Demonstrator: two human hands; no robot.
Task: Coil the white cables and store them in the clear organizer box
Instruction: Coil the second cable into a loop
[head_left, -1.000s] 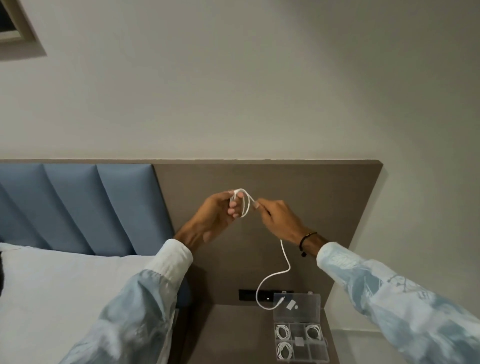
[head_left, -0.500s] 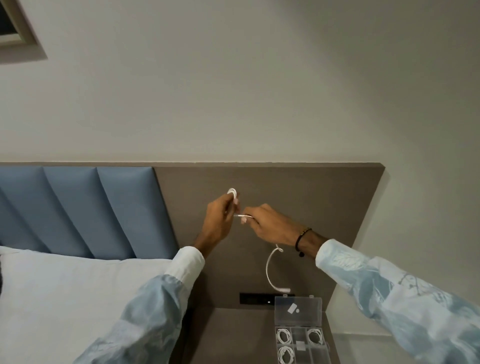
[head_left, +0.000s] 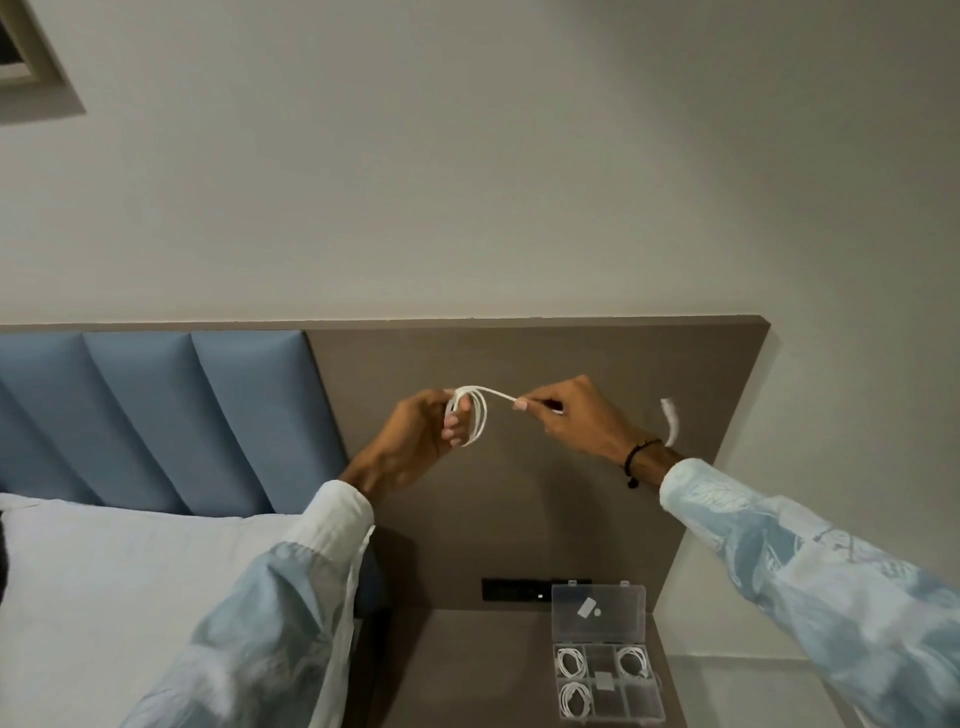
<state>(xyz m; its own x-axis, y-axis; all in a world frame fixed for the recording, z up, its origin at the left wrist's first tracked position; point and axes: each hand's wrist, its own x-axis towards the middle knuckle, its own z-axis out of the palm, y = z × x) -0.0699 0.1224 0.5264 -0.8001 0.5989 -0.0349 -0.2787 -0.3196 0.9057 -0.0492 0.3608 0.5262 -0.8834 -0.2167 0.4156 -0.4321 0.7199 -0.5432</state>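
Left hand: the left hand is at the centre of the frame, fingers curled and pinched on a small coil of the white cable.
Right hand: the right hand is just right of centre, thumb and forefinger pressed together on a straight run of the cable leading out of the coil.
Cable end: a blurred free end shows beyond the right wrist, right of centre.
Organizer box: the clear organizer box stands open on the brown counter at the lower right of the frame, its lid upright against the headboard panel.
Stored cables: three coiled white cables lie in separate compartments, two in the upper row and one at lower left.
Surroundings: bed at lower left; blue padded headboard at left.
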